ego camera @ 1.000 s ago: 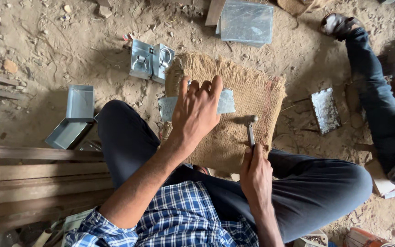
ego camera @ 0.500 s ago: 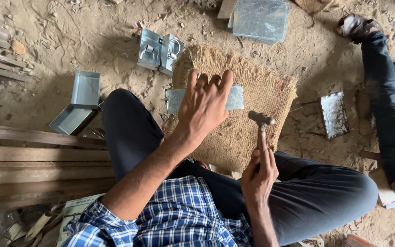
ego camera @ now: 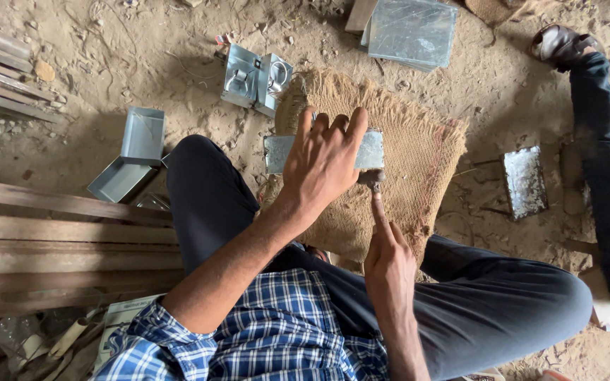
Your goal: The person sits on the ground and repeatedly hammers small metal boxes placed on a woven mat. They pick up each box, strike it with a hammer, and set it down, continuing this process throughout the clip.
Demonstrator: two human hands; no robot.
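I sit on sandy ground with a burlap mat (ego camera: 425,155) in front of my knees. A small flat piece of sheet metal (ego camera: 277,152) lies on the mat. My left hand (ego camera: 323,162) presses down on it with the fingers spread, hiding its middle. My right hand (ego camera: 390,254) grips a small hammer (ego camera: 373,178) by the handle, index finger stretched along it. The hammer head sits at the near right corner of the metal piece, just below my left hand.
Two bent metal boxes (ego camera: 255,74) lie beyond the mat, and a stack of flat sheets (ego camera: 411,28) lies farther back. A folded metal tray (ego camera: 130,152) and wooden planks (ego camera: 51,240) are on the left. Another person's leg (ego camera: 608,162) and a small metal sheet (ego camera: 524,180) are on the right.
My right hand has brought the hammer leftward, from the open mat to the corner of the metal piece. My left hand has stayed pressed on the metal.
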